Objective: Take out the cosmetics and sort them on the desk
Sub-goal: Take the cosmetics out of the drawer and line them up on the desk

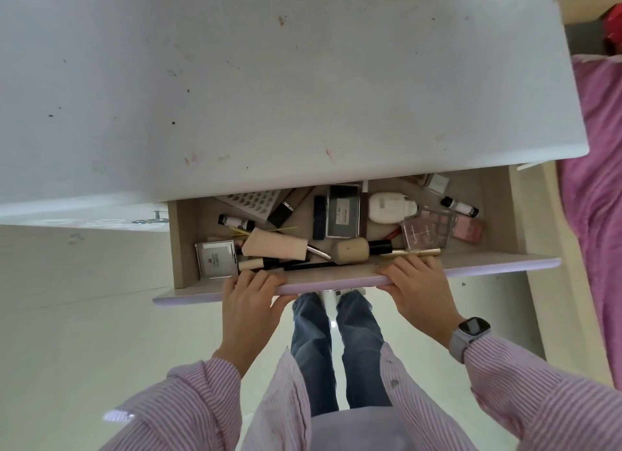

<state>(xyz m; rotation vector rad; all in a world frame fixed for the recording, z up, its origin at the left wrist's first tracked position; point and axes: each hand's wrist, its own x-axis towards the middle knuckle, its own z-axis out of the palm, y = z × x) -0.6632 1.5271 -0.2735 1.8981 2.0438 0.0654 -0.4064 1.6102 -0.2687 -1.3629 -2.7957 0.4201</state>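
Stood over a white desk [269, 80] with its drawer [488, 265] pulled out toward the legs. Held the drawer's front edge with both hands: left hand [249, 302] curled over the edge, fingers hooked on top, thumb under; right hand [417, 289] curled over it the same way, watch [471, 333] on that wrist. Held nothing else. Saw no makeup on the desk top yet, only small marks and stains. Found all the makeup down in the drawer, in a messy heap. At the left, a square silver case [215, 259], flat and hard. Next to it, a soft-looking pink tube [276, 245] lying across a brush [259, 264]. In the middle, a dark flat box [343, 211] and a tan round bottle [353, 248] on its side. Further back, a white bottle [390, 206]. At the right, a clear pink palette [427, 230] and a small black-and-white tube [459, 205]. Probably all light enough for one hand. Likely smooth and a bit slippery on the cases and bottles, so best pinched by the two long sides. Palette lid maybe easy to crack or pop open, so best lifted flat, with fingers at both edges. Tube likely squishy, so best picked up near the cap. Brush best taken by the handle, not the hairs. Things lying on top probably best lifted first, to keep the heap from sliding.
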